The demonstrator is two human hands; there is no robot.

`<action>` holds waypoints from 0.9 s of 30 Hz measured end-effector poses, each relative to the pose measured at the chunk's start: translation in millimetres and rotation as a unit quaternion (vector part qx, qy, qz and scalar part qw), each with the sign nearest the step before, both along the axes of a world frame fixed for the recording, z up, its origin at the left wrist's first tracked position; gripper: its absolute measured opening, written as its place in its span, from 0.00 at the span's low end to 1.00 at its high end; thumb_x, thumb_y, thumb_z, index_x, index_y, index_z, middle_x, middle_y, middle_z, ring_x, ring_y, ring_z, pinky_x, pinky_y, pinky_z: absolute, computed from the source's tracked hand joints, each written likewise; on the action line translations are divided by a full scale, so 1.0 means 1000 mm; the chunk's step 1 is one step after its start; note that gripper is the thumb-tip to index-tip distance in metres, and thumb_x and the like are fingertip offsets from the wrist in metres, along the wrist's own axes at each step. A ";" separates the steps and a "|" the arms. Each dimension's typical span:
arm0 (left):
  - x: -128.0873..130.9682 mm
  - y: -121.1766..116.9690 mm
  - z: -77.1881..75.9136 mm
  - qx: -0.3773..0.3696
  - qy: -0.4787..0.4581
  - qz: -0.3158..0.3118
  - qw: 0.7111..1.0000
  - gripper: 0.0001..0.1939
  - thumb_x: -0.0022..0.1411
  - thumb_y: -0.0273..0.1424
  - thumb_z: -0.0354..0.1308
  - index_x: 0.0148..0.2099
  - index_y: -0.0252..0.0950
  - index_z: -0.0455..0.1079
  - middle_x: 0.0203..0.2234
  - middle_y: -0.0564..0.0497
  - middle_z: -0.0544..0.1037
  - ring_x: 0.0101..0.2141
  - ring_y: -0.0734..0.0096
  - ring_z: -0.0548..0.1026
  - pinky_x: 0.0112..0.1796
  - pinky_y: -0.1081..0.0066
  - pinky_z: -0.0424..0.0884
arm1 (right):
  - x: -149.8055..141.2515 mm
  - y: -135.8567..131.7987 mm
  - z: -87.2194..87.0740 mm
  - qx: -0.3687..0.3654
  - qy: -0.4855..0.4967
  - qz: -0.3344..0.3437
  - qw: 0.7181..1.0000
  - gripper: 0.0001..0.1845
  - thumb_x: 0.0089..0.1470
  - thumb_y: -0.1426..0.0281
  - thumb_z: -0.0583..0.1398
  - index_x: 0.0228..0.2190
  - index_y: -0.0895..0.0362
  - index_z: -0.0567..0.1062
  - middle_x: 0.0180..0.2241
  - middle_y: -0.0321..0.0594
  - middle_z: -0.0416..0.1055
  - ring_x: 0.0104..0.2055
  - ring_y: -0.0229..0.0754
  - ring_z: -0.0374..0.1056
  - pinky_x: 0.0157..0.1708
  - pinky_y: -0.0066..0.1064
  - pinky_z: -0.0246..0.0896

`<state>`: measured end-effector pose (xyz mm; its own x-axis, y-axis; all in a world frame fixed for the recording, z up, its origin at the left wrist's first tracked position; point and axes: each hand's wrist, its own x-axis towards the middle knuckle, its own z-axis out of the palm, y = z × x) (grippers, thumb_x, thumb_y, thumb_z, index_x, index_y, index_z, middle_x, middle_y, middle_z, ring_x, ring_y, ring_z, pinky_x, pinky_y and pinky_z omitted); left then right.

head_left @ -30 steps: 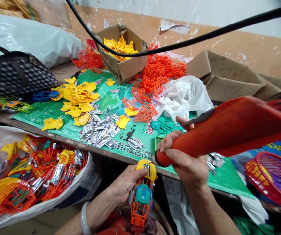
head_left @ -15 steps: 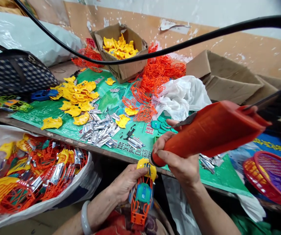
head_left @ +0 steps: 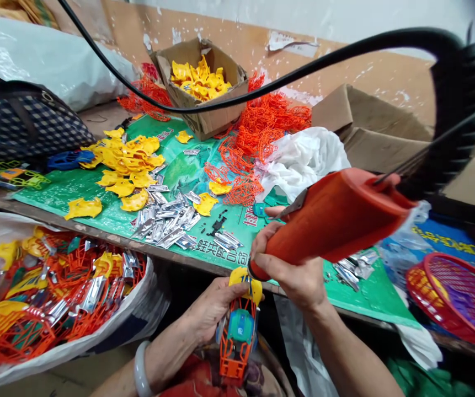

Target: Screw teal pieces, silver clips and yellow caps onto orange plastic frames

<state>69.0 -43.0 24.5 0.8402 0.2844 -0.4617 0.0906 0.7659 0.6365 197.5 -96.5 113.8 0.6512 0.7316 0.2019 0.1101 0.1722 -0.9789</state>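
Note:
My left hand [head_left: 210, 311] is closed around a toy car [head_left: 239, 331], its thumb on the yellow front cover. The car has an orange lattice frame and a teal middle piece, and it sits low in front of my lap. Wrapped in my right hand [head_left: 293, 270] is a red power screwdriver [head_left: 324, 215], a black cable at its back end. Its dark nose is right at the car's yellow cover [head_left: 247, 284]; the tip is hidden, so I cannot tell how far it reaches in. Beyond my hands, silver strips [head_left: 171, 220] and small black parts [head_left: 219, 221] lie on the green sheet.
Yellow covers [head_left: 127, 160] are heaped on the table, with a carton [head_left: 208, 118] of more behind. Orange frames [head_left: 270, 113] and a white plastic bag [head_left: 303, 160] lie further back. A sack [head_left: 150, 292] of car parts is at left, a red basket [head_left: 460, 298] at right. The black cable [head_left: 303, 71] arches across.
The screwdriver's back end has swung left and slightly down, and more of its bent cable shows at right. Its nose stays at the yellow cover. My left hand keeps hold of the car.

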 end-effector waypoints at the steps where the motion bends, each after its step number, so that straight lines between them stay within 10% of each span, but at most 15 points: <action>1: 0.000 0.000 0.001 0.001 0.001 -0.001 1.000 0.12 0.49 0.35 0.68 0.34 0.32 0.75 0.24 0.52 0.73 0.24 0.74 0.65 0.28 0.72 0.62 | 0.000 0.000 0.000 -0.001 0.001 -0.002 1.000 0.07 0.39 0.75 0.64 0.24 0.54 0.72 0.25 0.34 0.69 0.29 0.40 0.67 0.32 0.37 0.67; 16: 0.000 -0.003 0.005 0.013 0.019 0.033 0.999 0.14 0.46 0.35 0.70 0.34 0.32 0.76 0.23 0.53 0.73 0.22 0.76 0.64 0.26 0.73 0.63 | -0.002 -0.001 0.003 0.045 0.046 0.000 0.998 0.09 0.37 0.73 0.64 0.26 0.55 0.71 0.22 0.31 0.68 0.23 0.37 0.65 0.27 0.35 0.67; 27: -0.004 0.004 0.005 0.005 0.091 -0.055 0.994 0.17 0.52 0.41 0.66 0.34 0.29 0.75 0.23 0.48 0.78 0.22 0.72 0.73 0.26 0.73 0.67 | 0.035 -0.012 -0.004 0.095 0.032 -0.094 0.991 0.06 0.39 0.75 0.65 0.23 0.56 0.73 0.23 0.32 0.69 0.24 0.38 0.66 0.27 0.34 0.66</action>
<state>65.3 -38.7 29.8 0.7698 0.2007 -0.6059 0.2878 0.7381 0.6102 232.3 -108.4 109.6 0.7877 0.5498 0.2780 0.0960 0.3361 -0.9369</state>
